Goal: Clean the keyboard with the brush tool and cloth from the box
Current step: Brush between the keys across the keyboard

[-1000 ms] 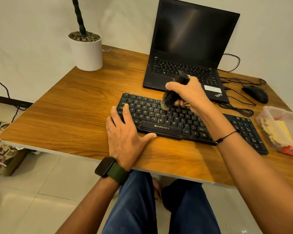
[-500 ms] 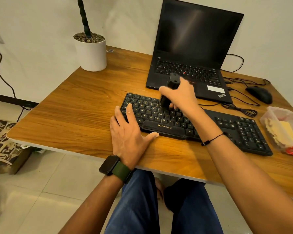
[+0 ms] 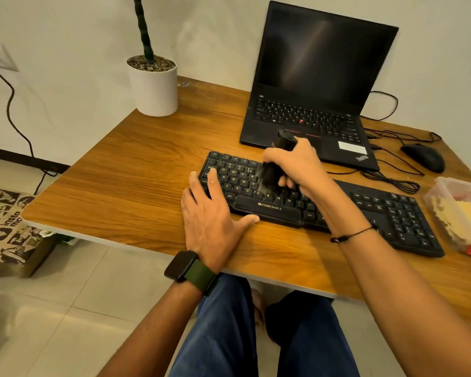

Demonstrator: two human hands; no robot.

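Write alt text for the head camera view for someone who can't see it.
A person's right hand grips a black brush tool against the keys of a black keyboard on a wooden desk, while the left hand rests flat on the keyboard's left end. Behind sit an open laptop, a mouse and a potted plant; a plastic box is at right.

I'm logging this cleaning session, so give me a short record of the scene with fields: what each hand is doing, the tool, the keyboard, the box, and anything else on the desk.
left hand: left hand lies flat, fingers straight on the keyboard's left end
right hand: right hand grips the brush tool
brush tool: brush tool has its bristles down on the letter keys
keyboard: keyboard, black, on the desk
box: clear box at right edge, yellow cloth inside
others: open laptop, mouse, white plant pot
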